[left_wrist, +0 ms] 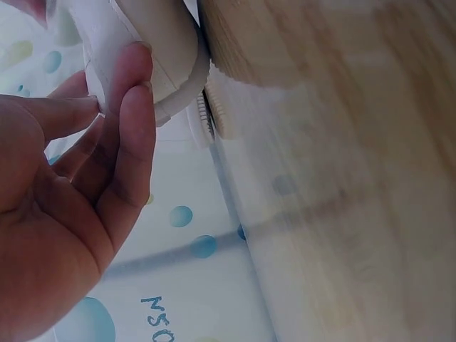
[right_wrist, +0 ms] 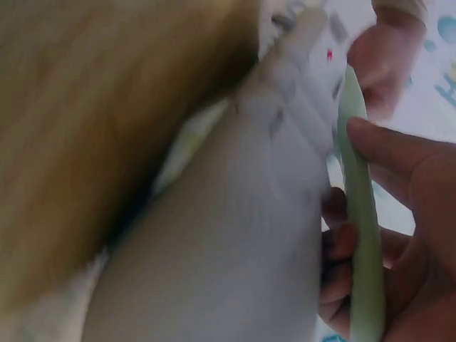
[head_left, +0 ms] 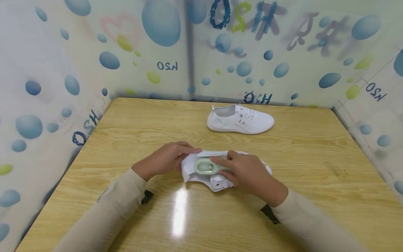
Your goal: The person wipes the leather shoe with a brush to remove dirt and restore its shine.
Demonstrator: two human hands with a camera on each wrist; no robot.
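Note:
A white shoe (head_left: 189, 165) lies tipped on the table, its sole edge away from me and its opening towards me. My left hand (head_left: 168, 158) grips it at the heel; in the left wrist view the thumb and fingers pinch the heel's white upper (left_wrist: 107, 32). Over the shoe, my right hand (head_left: 250, 171) holds a pale green brush-like tool (head_left: 198, 167) with an oval, recessed head. The right wrist view shows the fingers wrapped around its slim green handle (right_wrist: 365, 214). Its underside is hidden, so bristles or contact with the shoe cannot be told.
A second white shoe (head_left: 261, 122) with laces stands upright near the back of the wooden table (head_left: 151, 122), toe to the right. Patterned curtain-like walls (head_left: 201, 70) with blue and green dots enclose the back and both sides.

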